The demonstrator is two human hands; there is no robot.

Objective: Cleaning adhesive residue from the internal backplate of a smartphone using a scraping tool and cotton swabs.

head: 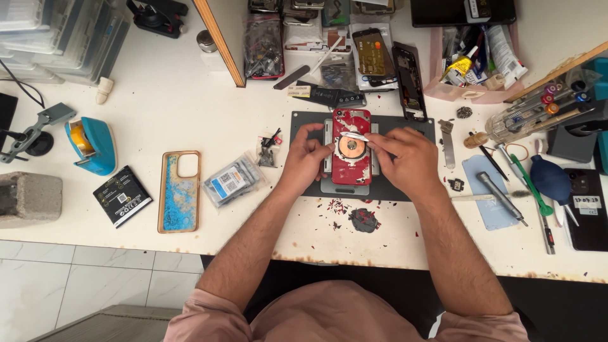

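Note:
A red phone (350, 166) lies back-up in a grey clamp on a dark mat (405, 190), its red back cracked and flaking around a round copper coil. My left hand (308, 155) rests on the phone's left edge, fingertips near the coil. My right hand (405, 155) holds a thin flat white tool (354, 135) pressed across the phone's back above the coil. Red and dark flakes (354, 215) lie on the table just in front of the mat.
A blue-glitter phone case (179, 190), a bag of parts (231, 180), a black box (122, 196) and a blue tape dispenser (92, 144) lie left. Screwdrivers, tweezers, a blue air blower (550, 172) and a dark phone (586, 209) sit right. Phone parts crowd the back.

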